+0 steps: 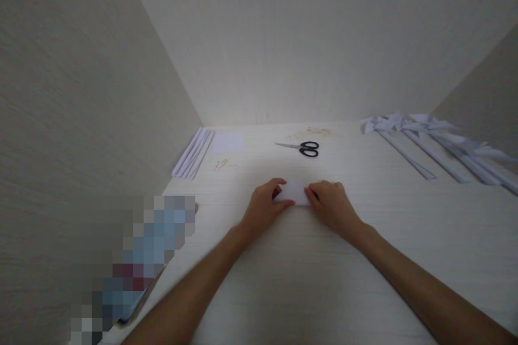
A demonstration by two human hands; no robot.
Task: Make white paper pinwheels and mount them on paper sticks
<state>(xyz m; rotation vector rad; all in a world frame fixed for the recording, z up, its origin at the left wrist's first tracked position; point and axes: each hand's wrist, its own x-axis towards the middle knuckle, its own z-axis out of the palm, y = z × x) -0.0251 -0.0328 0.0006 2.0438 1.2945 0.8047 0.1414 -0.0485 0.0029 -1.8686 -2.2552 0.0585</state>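
Note:
A small piece of white paper [296, 193] lies low over the table between my hands. My left hand [267, 199] curves round its left end, with the thumb along the near edge and the index finger at the far edge. At the right end, my right hand [329, 200] has its fingers closed together on the paper. Whether the paper is folded is hard to make out. Beyond my hands lie black-handled scissors [305, 147], blades pointing left.
Several rolled paper sticks [193, 153] and a white paper square [228, 142] lie back left, near thin pale strips [223, 163]. Paper pinwheel-like pieces on sticks [429, 135] are at right. A pixelated object [149, 253] stands at left. Walls enclose the table.

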